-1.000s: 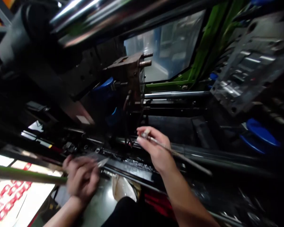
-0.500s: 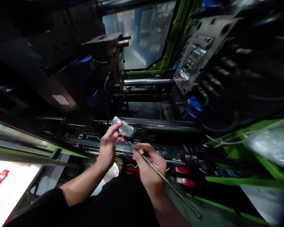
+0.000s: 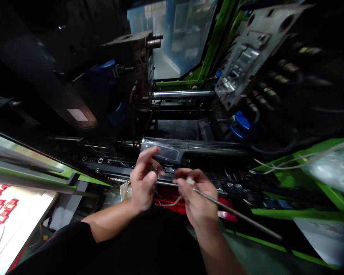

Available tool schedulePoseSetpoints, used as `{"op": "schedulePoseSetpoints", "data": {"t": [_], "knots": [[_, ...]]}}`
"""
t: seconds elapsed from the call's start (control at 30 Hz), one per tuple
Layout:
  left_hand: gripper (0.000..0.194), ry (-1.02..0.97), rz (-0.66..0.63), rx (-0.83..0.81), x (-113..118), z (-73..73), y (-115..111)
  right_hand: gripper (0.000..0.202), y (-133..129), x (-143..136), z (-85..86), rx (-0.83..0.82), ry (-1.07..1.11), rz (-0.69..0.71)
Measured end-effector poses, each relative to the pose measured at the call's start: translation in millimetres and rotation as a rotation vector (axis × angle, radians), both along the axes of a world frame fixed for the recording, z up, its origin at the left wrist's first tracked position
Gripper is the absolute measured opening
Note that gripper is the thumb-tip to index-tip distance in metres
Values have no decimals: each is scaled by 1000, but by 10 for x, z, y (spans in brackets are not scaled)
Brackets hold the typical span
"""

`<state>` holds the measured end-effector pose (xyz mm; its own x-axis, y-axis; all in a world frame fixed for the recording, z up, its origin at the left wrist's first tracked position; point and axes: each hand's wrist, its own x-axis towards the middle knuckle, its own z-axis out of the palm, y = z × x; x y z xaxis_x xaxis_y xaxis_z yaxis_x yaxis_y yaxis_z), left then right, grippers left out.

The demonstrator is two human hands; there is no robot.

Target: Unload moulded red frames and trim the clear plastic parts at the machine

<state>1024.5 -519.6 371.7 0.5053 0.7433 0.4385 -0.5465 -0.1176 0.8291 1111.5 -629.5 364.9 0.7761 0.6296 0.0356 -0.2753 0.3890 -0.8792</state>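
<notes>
My left hand point(image 3: 145, 181) holds a flat, see-through rectangular plastic piece point(image 3: 170, 152), its index finger stretched across the near face. The piece extends to the right beyond the fingertips. Close by on the right, my right hand point(image 3: 199, 196) is closed around a thin metal rod point(image 3: 240, 215), which slants down and right out of the grip. A small whitish bit point(image 3: 190, 181) shows between its thumb and fingers; what it is I cannot make out. The right fingertips are just below the plastic piece, apart from it.
Beyond my hands are two metal mould halves, one on the left point(image 3: 143, 65) and one on the right point(image 3: 243, 57), with a shiny bar point(image 3: 186, 94) between them. Red parts lie on a table point(image 3: 25, 221) at lower left. A clear plastic bag point(image 3: 335, 170) is at right.
Both hands have shifted right in the view, and the background has shifted slightly too. The plastic piece has turned to show more of its flat face. The rod lies at a flatter slant.
</notes>
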Motion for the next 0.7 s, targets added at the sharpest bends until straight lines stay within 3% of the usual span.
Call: {"op": "schedulePoseSetpoints", "data": {"t": [0.1,0.2,0.33,0.47,0.53,0.7], "knots": [[54,0,-85,174,-61,-93,-63,33,3,88,270,77,-14,-117],[57,-12,-142,245,-100,-116,-75,36,21,121,420,77,-53,-187],[55,-25,-50,45,-116,31,88,33,13,114,385,42,-109,-225],[21,217,-199,-108,-68,195,329,28,-24,153,290,-14,-207,-199],[19,288,-211,-155,-20,199,403,28,-57,196,263,-63,-280,-170],[22,315,-26,-203,84,55,377,25,-111,171,298,-254,-384,-207]]}}
